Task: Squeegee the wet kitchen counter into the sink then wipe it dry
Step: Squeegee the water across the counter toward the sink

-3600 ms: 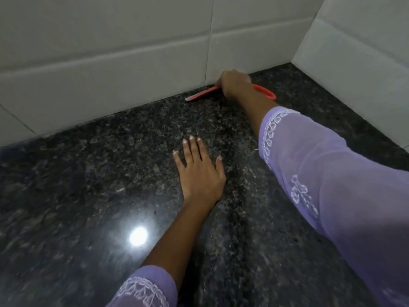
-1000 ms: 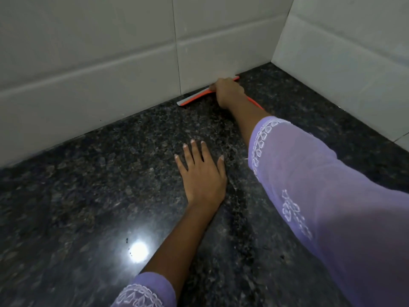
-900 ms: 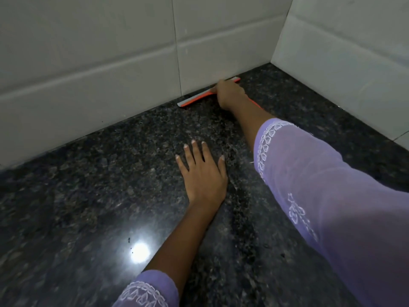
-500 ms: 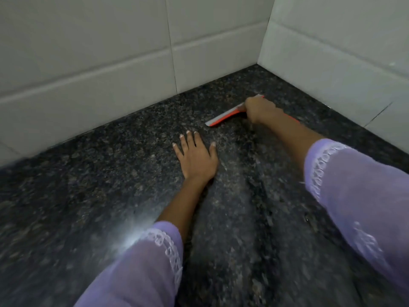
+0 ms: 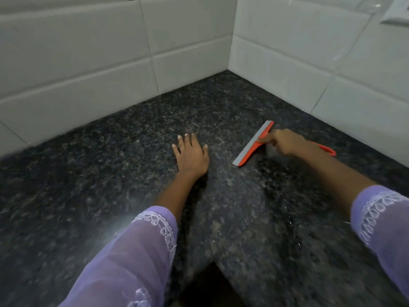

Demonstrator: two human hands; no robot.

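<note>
An orange squeegee (image 5: 254, 144) with a grey rubber blade lies blade-down on the dark speckled granite counter (image 5: 88, 185), angled from upper right to lower left. My right hand (image 5: 285, 144) is closed around its handle, whose orange end sticks out behind my wrist. My left hand (image 5: 190, 154) rests flat on the counter, fingers spread, a short way left of the blade. Small water drops glint on the stone below my right forearm. No sink or cloth is in view.
White tiled walls (image 5: 110, 69) meet in a corner behind the counter, closing it off at the back and right. A white switch plate (image 5: 396, 12) sits on the right wall at the top edge. A dark gap (image 5: 210, 286) shows at the counter's near edge.
My right hand has pulled the squeegee from the back wall's base out toward me and to the right, turning the blade. My left hand stays flat on the counter.
</note>
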